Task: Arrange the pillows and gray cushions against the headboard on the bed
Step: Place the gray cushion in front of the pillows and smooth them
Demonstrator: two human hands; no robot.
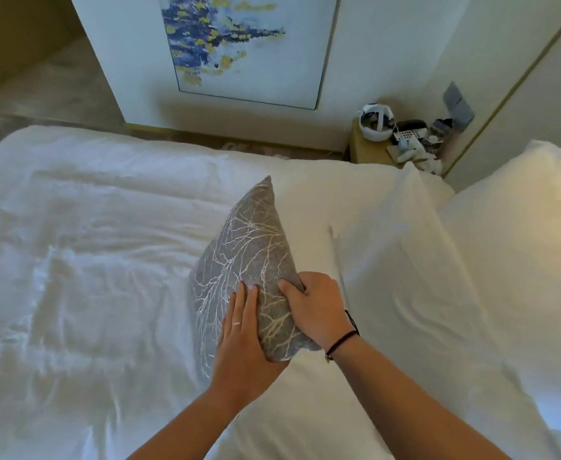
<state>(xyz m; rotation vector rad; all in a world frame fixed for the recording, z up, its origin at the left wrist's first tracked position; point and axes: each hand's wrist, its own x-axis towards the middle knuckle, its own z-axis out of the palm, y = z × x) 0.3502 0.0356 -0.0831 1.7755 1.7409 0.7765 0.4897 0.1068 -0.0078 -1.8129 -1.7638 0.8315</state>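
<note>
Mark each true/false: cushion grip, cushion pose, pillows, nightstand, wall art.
1. Both hands are on the gray cushion. True: left hand lies flat on its face, right hand grips its edge.
2. The cushion lies flat on the duvet. False: it stands on edge.
3. White pillows sit right of the cushion. True.
4. The nightstand is bare. False: small items clutter it.
5. The painting is red. False: blue and yellow.

cushion (239,260) stands on the bed (73,244), pillows (422,260) to its right.
</note>
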